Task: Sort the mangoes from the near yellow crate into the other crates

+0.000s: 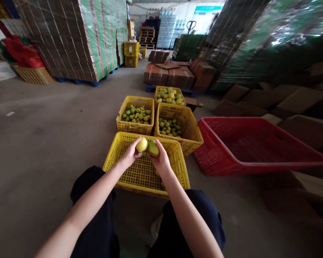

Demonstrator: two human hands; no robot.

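Note:
Over the nearest yellow crate (pixel 134 172), my left hand (pixel 129 155) is closed around a yellow mango (pixel 141 144). My right hand (pixel 161 162) grips a green mango (pixel 153 148) close beside it. A bit of green fruit shows low between the hands; I cannot tell if it is held. The crate's perforated floor is largely bare, with a few fruits by its right side, partly hidden under my right forearm. Just beyond stand a left crate of green and yellow mangoes (pixel 136 114) and a deeper right crate (pixel 190 126) with more mangoes inside.
A third filled crate (pixel 170 96) stands farther back. To the right lies a large red basket (pixel 220 157), with flattened cardboard (pixel 298 96) behind it. Wrapped pallet stacks (pixel 97 39) rise on the left, and strapped cardboard bundles (pixel 168 77) sit on a blue pallet ahead.

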